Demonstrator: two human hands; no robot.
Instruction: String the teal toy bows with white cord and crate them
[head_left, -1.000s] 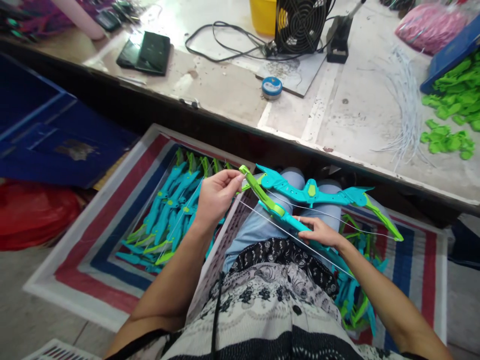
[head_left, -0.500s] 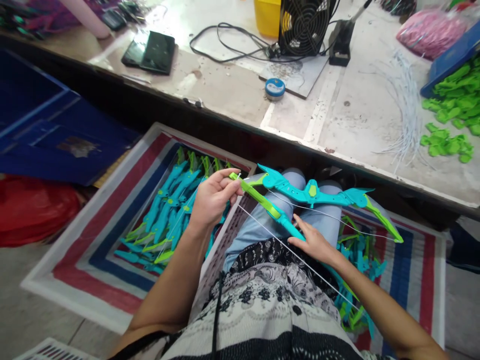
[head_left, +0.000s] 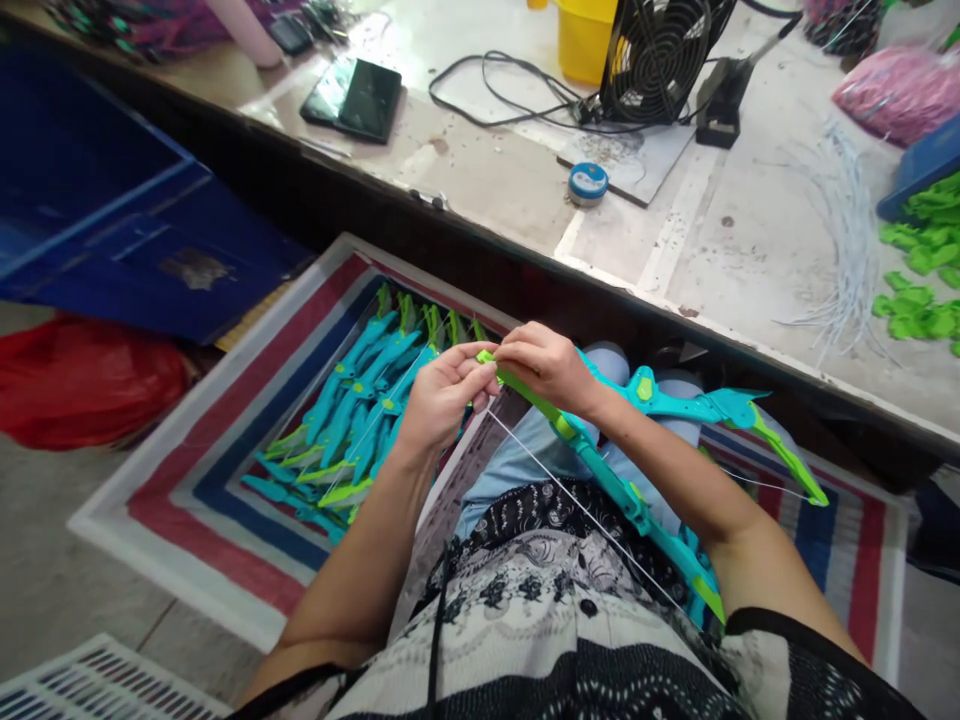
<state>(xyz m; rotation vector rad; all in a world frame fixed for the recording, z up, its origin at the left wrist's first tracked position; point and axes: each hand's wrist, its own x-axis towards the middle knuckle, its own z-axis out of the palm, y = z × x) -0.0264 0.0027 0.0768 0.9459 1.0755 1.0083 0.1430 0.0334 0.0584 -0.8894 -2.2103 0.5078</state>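
Note:
A teal and green toy bow point(head_left: 611, 480) slants across my lap, its white string point(head_left: 555, 478) running back towards my waist. My left hand point(head_left: 454, 390) pinches the bow's green tip. Close beside it, my right hand point(head_left: 546, 365) has its fingers closed on the same green end, where the details are hidden. Across my knees lies a second toy bow point(head_left: 686, 400), partly covered by my right hand and forearm. Several more toy bows point(head_left: 360, 390) are stacked in the striped-lined crate point(head_left: 225, 480) on my left.
On the worktable point(head_left: 495, 190) stand a black fan point(head_left: 664, 60), a soldering iron holder point(head_left: 720, 110), a round blue tin point(head_left: 588, 184) and a phone point(head_left: 352, 98). White strings point(head_left: 851, 240) and green parts point(head_left: 926, 240) lie right. Another striped crate point(head_left: 862, 580) is at my right.
My right hand has moved from the bow's middle up to its green tip, next to my left hand. The left hand keeps its pinch there. The view has shifted slightly.

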